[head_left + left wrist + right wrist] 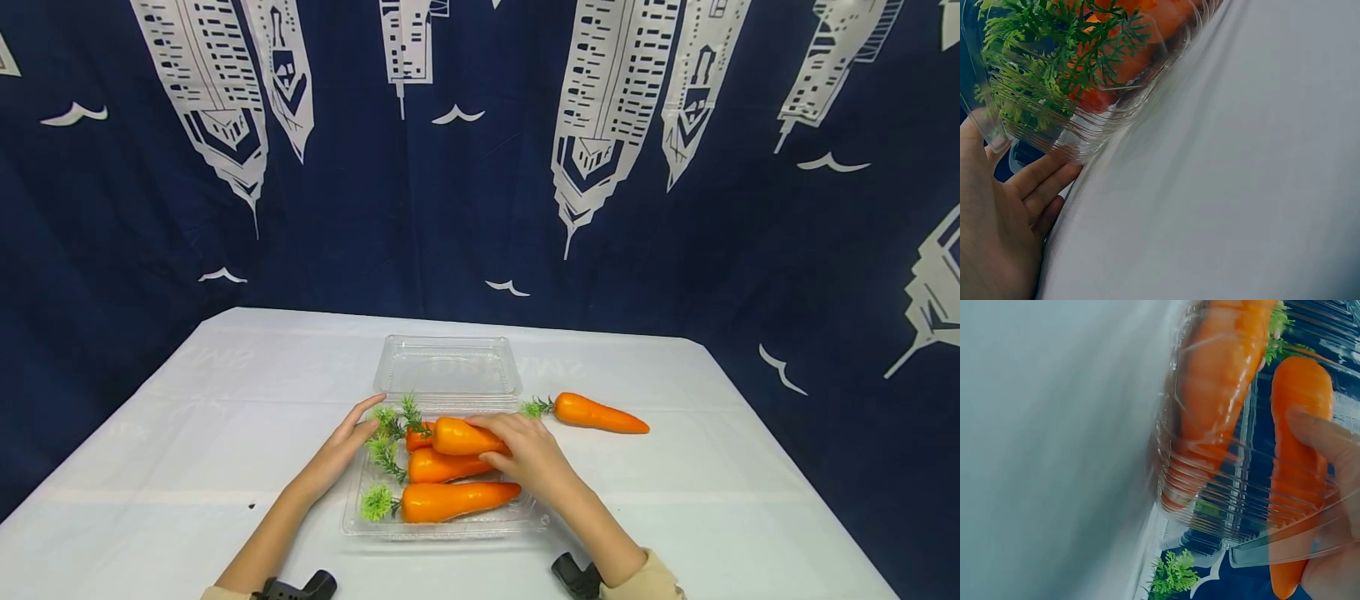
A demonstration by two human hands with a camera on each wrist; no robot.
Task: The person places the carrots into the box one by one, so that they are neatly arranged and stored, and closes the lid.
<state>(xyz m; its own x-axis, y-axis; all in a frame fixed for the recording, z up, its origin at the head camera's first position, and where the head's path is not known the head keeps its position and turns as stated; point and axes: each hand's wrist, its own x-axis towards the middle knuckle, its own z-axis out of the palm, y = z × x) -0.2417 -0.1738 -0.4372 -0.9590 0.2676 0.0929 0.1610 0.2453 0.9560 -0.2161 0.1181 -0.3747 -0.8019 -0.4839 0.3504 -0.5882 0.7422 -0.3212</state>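
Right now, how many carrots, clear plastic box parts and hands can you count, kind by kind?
Carrots: 5 (four in or over the base, one lying on the table)
Clear plastic box parts: 2 (that base and the lid)
Hands: 2 (left hand, right hand)
Total: 9

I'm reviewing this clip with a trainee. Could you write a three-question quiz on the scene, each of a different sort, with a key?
1. Multiple choice: what does the right hand hold?
a) a spoon
b) a carrot
c) a cup

2. True or false: in the head view, the loose carrot on the table lies to the left of the clear tray.

3. Fill in the gap: in the head view, the clear plastic ____ lies just beyond the tray's far side.

Key:
1. b
2. False; it lies to the right.
3. lid
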